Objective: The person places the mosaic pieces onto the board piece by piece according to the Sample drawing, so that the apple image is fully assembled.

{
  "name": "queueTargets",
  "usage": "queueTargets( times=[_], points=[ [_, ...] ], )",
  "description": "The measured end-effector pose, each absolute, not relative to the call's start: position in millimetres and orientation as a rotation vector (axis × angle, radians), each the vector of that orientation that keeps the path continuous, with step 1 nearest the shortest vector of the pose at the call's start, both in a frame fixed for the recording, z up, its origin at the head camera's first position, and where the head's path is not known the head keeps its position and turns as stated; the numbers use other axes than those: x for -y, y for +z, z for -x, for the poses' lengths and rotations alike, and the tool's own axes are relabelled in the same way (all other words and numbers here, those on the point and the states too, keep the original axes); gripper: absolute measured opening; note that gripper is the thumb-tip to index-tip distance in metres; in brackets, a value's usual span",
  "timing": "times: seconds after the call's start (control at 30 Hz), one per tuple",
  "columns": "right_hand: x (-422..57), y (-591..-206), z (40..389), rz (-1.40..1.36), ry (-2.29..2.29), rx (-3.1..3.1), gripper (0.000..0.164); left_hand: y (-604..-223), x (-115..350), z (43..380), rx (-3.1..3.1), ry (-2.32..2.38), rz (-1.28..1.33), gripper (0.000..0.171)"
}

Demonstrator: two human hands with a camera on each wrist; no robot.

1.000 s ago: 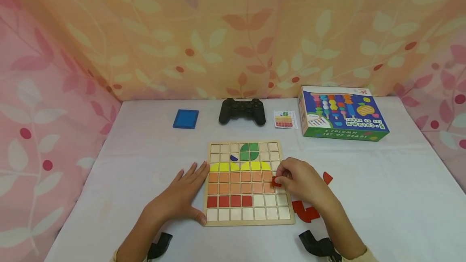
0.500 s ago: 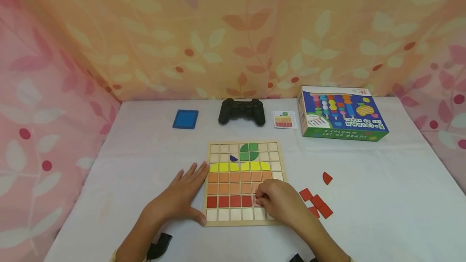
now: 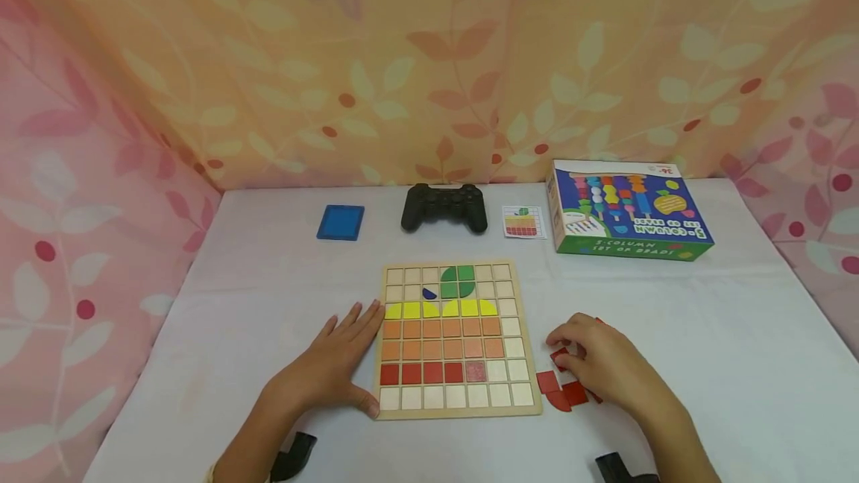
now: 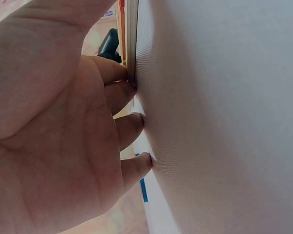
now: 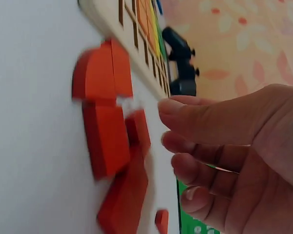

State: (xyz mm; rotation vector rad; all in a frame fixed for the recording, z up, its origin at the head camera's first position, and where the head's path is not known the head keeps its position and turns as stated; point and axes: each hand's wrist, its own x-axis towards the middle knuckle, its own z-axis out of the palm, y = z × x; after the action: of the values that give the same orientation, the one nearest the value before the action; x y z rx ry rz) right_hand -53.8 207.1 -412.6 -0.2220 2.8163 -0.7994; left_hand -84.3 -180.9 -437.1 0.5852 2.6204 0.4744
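Note:
A wooden grid board (image 3: pixel 463 414) lies in the middle of the table, with rows of green, yellow, orange and red tiles in its cells. A paler red tile (image 3: pixel 476 372) ends the red row. My left hand (image 3: pixel 325 364) lies spread against the board's left side, its thumb at the lower-left corner; in the left wrist view its fingertips touch the cloth beside the board. Right of the board, my right hand (image 3: pixel 597 356) hovers over loose red tiles (image 3: pixel 574 393). The right wrist view shows its thumb and bent fingers (image 5: pixel 183 165) apart, with no tile between them.
Behind the board are a blue square tray (image 3: pixel 341 222), a black game controller (image 3: pixel 444 207), a small pattern card (image 3: pixel 523 223) and a bead-set box (image 3: pixel 631 211). A dark blue piece (image 3: pixel 429 294) sits near the green tiles. Patterned curtains enclose the white table.
My right hand carried a red tile to the red row and left it in the fifth cell, then moved back right to the loose red tiles. My left hand stays in place.

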Motion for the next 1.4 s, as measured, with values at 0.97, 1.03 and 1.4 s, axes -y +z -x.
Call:
queueTargets(
  times=[0.97,1.03,1.4],
  points=[
    [-194,-409,64,0.225,-0.960,-2.729,0.018,-434,182,83,-2.616,0.504,-0.593,0.143],
    [-185,-406,66,0.235,-0.967,-2.723,0.018,-435,182,83,-2.615,0.507,-0.589,0.143],
    [-138,-419,73,0.467,-0.946,-2.792,0.024,-433,181,83,-2.614,0.513,-0.593,0.143]
  ],
)
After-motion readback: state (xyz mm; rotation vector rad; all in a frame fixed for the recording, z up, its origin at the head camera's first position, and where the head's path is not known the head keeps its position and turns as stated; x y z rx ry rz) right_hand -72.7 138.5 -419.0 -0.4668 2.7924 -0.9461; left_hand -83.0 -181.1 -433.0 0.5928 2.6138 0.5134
